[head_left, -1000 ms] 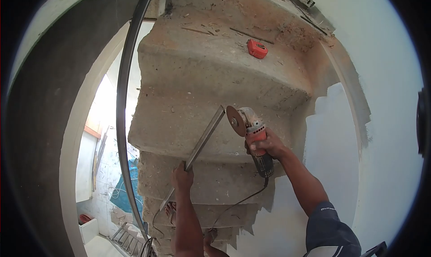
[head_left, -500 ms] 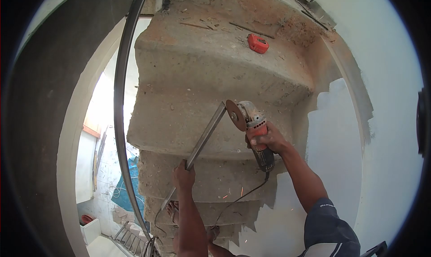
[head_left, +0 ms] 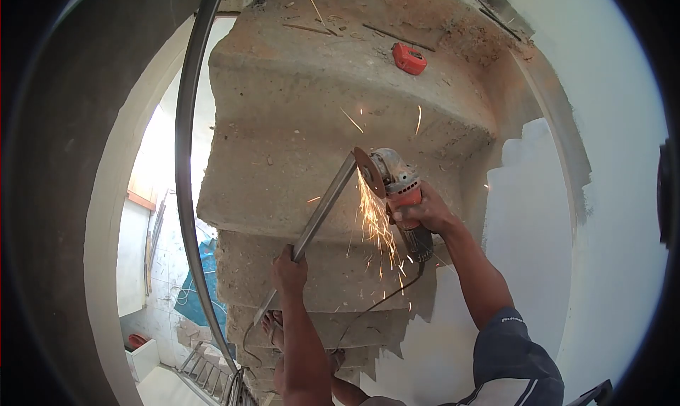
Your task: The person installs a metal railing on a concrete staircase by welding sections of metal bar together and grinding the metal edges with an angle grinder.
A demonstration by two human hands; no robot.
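My right hand [head_left: 427, 211] is wrapped round the red and black body of an angle grinder [head_left: 404, 186]. Its brown disc touches the upper end of a metal bar [head_left: 324, 206], and bright sparks [head_left: 375, 218] spray downward from the contact. My left hand [head_left: 290, 270] grips that bar around its middle; the bar slants from lower left to upper right above the concrete steps. A dark power cord [head_left: 382, 300] trails down from the grinder's rear.
A red tape measure [head_left: 409, 59] lies on an upper concrete step [head_left: 297, 87], near thin rods and debris. At the left a long dark metal rail [head_left: 185, 130] runs beside the open stair edge. A blue sheet [head_left: 198, 300] and metal rack [head_left: 202, 370] are below. A part-painted wall [head_left: 517, 229] borders the right.
A dense spray of sparks now pours from the disc, where only a few stray sparks showed before. Both hands have shifted slightly upward in view, keeping hold of the bar and grinder.
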